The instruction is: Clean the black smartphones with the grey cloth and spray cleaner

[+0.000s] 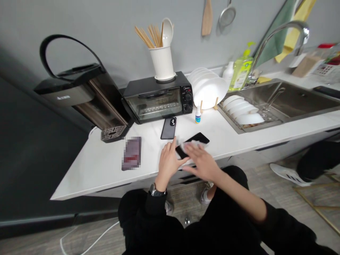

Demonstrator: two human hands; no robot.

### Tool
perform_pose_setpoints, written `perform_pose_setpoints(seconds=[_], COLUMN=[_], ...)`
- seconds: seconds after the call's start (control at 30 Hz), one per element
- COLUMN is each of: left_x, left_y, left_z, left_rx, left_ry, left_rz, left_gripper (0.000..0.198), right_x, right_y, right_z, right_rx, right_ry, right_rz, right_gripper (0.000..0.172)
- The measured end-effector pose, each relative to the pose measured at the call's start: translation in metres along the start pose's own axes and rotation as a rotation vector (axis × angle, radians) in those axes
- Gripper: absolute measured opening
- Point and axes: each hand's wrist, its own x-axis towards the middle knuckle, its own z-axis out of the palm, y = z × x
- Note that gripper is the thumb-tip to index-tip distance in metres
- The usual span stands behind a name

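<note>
A smartphone (200, 137) lies on the counter with its black, glossy side up. My right hand (204, 161) presses a white wipe (195, 143) onto it, fingers slightly blurred and covering part of the phone. At the phone's left end rests my left hand (168, 160), fingers stretched out and thumb spread towards the phone's near edge. Whether that thumb touches the phone is hard to tell. Just beyond the left hand lies a dark grey phone case or second phone (168, 129), camera area at its upper right. A small white spray bottle (198, 115) with a blue label stands behind the smartphone.
Left on the counter (87, 170) are a pixelated purple item (132, 154) and a black water dispenser (106, 102). Behind stands a toaster oven (159, 101) bearing a utensil holder (162, 62). White plates (208, 92) and a sink (294, 102) are to the right.
</note>
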Motion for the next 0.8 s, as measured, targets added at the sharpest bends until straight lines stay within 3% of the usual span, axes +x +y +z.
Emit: perform_pose_setpoints(seconds=[0.07, 0.2, 0.3, 0.37, 0.5, 0.6, 0.67, 0.8], left_x=[0.0, 0.0, 0.001, 0.001, 0.001, 0.001, 0.001, 0.001], left_y=[-0.001, -0.001, 0.0, 0.0, -0.001, -0.001, -0.001, -0.001], left_z=[0.001, 0.0, -0.001, -0.001, 0.0, 0.001, 0.0, 0.001], left_rx=[-0.01, 0.004, -0.001, -0.006, 0.007, 0.004, -0.006, 0.001], left_ry=[0.001, 0.009, -0.007, -0.003, 0.019, -0.003, -0.006, 0.007], left_rz=[0.01, 0.005, -0.006, -0.005, -0.003, -0.015, -0.011, -0.004], left_gripper=[0.1, 0.102, 0.098, 0.097, 0.1, 0.098, 0.099, 0.103], right_x=[0.002, 0.006, 0.007, 0.009, 0.011, 0.009, 0.008, 0.01], right_y=[-0.006, -0.003, -0.006, -0.007, -0.003, -0.005, -0.003, 0.004], right_z=[0.004, 0.003, 0.004, 0.004, 0.003, 0.004, 0.003, 0.0], right_rx=[0.057, -0.041, 0.038, 0.077, -0.03, 0.063, 0.096, -0.023], right_ry=[-0.034, 0.053, 0.003, -0.029, 0.057, -0.014, -0.041, 0.05], right_rz=[-0.088, 0.133, -0.011, -0.072, 0.151, -0.022, -0.069, 0.16], right_gripper=[0.088, 0.075, 0.089, 0.085, 0.068, 0.079, 0.076, 0.068])
